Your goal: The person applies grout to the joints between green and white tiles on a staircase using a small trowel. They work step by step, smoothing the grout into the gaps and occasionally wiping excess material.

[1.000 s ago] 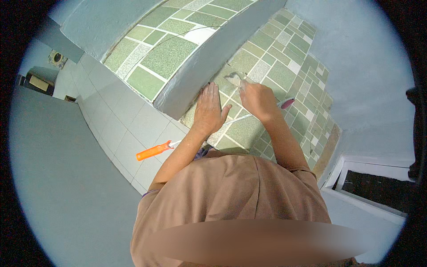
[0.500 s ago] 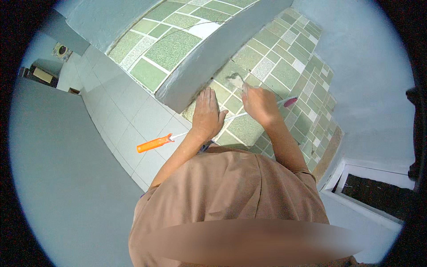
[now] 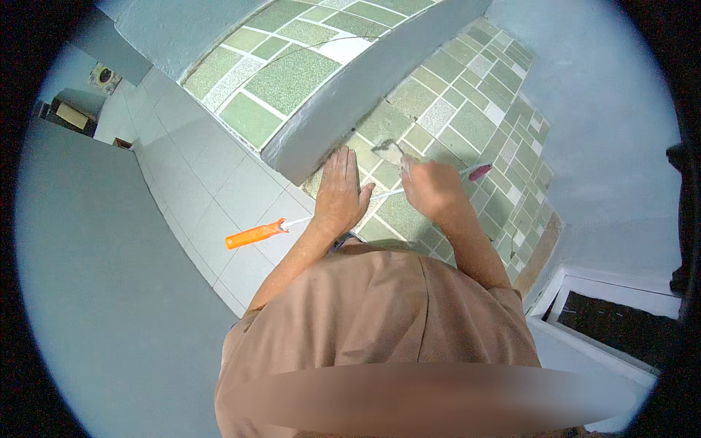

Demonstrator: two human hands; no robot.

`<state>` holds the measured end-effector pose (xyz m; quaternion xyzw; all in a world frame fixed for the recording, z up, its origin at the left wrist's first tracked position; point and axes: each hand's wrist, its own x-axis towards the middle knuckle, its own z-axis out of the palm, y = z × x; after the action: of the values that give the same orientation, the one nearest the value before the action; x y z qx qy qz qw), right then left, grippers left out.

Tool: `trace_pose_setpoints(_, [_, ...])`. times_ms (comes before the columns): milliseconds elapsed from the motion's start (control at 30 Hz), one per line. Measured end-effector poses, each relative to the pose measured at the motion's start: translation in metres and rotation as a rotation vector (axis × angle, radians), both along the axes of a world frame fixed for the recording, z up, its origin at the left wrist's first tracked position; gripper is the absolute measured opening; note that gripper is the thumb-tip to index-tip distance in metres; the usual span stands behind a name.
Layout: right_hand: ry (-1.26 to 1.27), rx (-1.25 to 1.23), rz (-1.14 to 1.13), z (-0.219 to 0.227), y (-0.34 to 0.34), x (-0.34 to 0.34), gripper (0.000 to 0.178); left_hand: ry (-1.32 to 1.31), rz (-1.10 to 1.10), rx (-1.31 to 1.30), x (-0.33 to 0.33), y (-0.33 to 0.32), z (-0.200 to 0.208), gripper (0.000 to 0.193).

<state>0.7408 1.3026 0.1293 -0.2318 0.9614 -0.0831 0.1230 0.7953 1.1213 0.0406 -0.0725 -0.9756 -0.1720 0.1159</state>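
While the right hand [image 3: 434, 188] has its fingers curled closed around a pale scraper [image 3: 391, 152] jutting just ahead of them, uneven pressure could skid it over the tiles [image 3: 471, 125] below into the outstretched, seemingly empty fingers of the left hand [image 3: 339, 191] alongside.

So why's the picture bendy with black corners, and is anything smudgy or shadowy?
Head view: the fisheye camera curves the pale floor's edge and leaves black corners; head view: a blurred band smears the lower brown shirt; head view: shadow darkens some green tiles beside the right hand.
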Motion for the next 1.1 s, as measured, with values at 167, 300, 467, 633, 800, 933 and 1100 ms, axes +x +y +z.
trace_pose_setpoints(167, [0.115, -0.08, -0.014, -0.002, -0.003, -0.001, 0.023, -0.03, 0.002, 0.02, 0.0, 0.001, 0.002, 0.07])
trace_pose_setpoints(300, [0.158, -0.09, -0.003, -0.002, 0.0, -0.002, 0.022, 0.001, -0.003, 0.025, 0.0, 0.0, 0.004, 0.07])
trace_pose_setpoints(467, [0.208, -0.106, 0.016, -0.008, 0.018, 0.01, 0.021, -0.009, 0.006, 0.055, 0.001, 0.0, 0.003, 0.07])
trace_pose_setpoints(633, [0.132, -0.109, -0.112, -0.018, 0.011, -0.008, 0.027, 0.007, -0.002, 0.056, 0.002, 0.001, 0.004, 0.069])
trace_pose_setpoints(800, [0.174, -0.102, -0.07, -0.01, 0.034, 0.012, 0.023, 0.016, -0.003, 0.038, 0.002, 0.0, 0.005, 0.069])
trace_pose_setpoints(933, [0.12, -0.089, -0.134, -0.007, 0.032, 0.006, 0.027, -0.008, -0.002, 0.076, 0.0, 0.001, 0.003, 0.068])
trace_pose_setpoints(1100, [0.102, -0.089, -0.161, -0.01, 0.033, -0.005, 0.029, 0.014, -0.007, 0.053, 0.002, 0.002, 0.005, 0.069])
